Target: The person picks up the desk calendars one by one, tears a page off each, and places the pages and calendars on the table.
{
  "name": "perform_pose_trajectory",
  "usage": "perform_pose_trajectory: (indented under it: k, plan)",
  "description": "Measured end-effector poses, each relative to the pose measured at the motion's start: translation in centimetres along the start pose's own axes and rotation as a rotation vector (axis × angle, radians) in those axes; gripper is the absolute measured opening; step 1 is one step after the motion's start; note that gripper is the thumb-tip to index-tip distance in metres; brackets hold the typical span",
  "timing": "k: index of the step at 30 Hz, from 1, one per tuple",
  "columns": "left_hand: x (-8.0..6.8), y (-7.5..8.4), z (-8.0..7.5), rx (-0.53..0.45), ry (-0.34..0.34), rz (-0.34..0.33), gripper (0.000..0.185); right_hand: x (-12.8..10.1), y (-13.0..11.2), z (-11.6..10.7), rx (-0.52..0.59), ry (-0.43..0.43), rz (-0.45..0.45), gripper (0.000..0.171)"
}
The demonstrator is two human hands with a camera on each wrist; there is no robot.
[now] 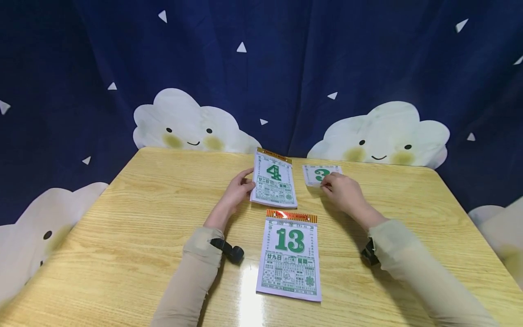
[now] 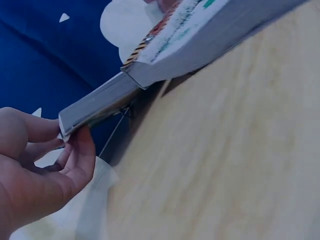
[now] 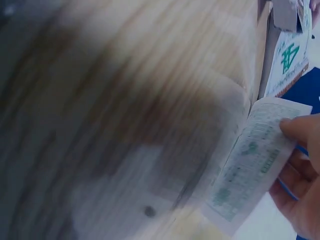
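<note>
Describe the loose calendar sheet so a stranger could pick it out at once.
Near the far edge of the wooden table, just right of the calendar pad showing 4, find the right hand. It pinches the loose calendar sheet. Being one thin page with a green 3 sets it apart from that pad and the thick pad showing 13.

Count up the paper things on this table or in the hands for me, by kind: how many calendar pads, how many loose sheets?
Calendar pads: 2 (the pad showing 4, the pad showing 13)
Loose sheets: 1 (the sheet showing 3, held by the right hand)
Total: 3
</note>
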State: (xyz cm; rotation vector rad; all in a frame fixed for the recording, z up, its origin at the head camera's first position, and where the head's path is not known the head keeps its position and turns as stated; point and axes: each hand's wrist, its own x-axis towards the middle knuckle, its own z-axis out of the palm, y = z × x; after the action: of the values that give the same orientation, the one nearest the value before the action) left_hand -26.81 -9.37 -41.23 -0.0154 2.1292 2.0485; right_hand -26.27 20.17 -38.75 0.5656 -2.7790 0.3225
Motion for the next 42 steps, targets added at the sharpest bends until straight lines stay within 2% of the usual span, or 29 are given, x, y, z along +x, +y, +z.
perform_pose_trajectory:
  k: [6,10,15,24,33,42]
  plan:
    - [0.3,0.5,0.1,0.109,0.051,-0.026,0.046,-0.1,-0.8,0.4,-0.001,-0.167,0.011,0.015]
    - [0.5,0.6,0.2,0.162,0.066,-0.042,0.045,-0.3,-1.0,0.6,0.003,-0.224,0.026,0.017]
    - [0.6,0.7,0.4,0.192,0.059,-0.071,0.045,-0.5,-0.8,0.8,0.014,-0.243,0.036,0.016]
    - [0.7,0.6,0.3,0.142,0.072,-0.08,0.043,-0.7,-0.9,0.9,0.058,-0.268,-0.019,0.019]
    - [0.3,0.7,-0.1,0.079,0.073,-0.087,0.036,-0.7,-0.9,0.8,0.11,-0.268,0.032,0.02]
    - [-0.9,0.9,-0.8,0.042,0.081,-0.043,0.033,-0.9,-0.7,0.2,0.17,-0.248,0.054,0.02]
